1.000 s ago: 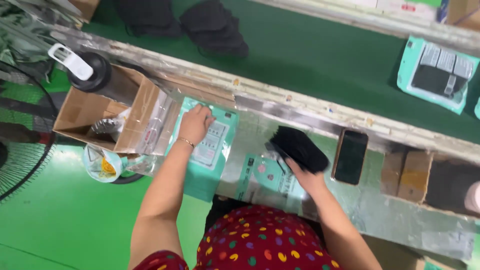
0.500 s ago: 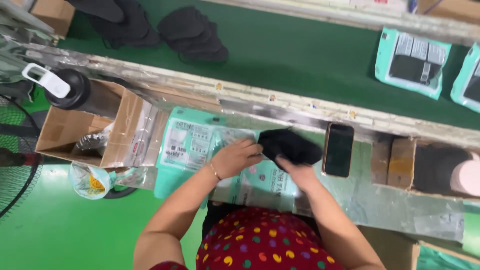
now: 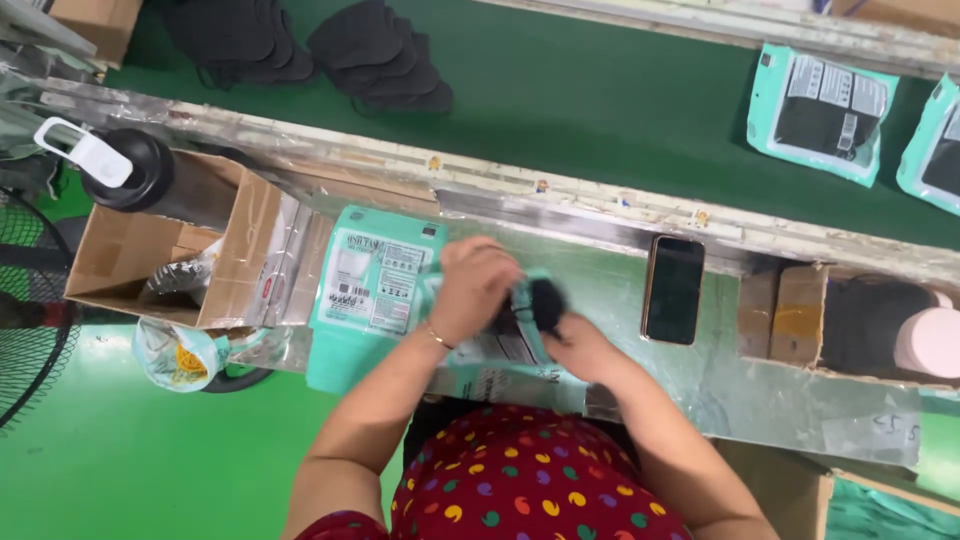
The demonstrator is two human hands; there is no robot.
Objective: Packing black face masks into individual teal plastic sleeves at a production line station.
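My left hand (image 3: 472,287) and my right hand (image 3: 577,346) meet over the shiny metal worktop (image 3: 720,385). Between them is a black folded fabric piece (image 3: 545,303), partly inside a teal printed pouch (image 3: 500,335). The left hand holds the pouch's mouth; the right hand grips the black piece from below. A stack of flat teal pouches (image 3: 375,280) lies just left of my left hand.
A black phone (image 3: 673,289) lies right of my hands. A green conveyor belt (image 3: 600,110) carries black fabric piles (image 3: 375,55) and filled teal pouches (image 3: 822,112). An open cardboard box (image 3: 140,250) with a black bottle (image 3: 135,170) stands at the left. A fan (image 3: 30,320) is at the far left.
My left hand came from the pouch stack to the right, bringing a pouch to the black piece. The black piece has gone partly into the pouch, and both hands have closed in together.
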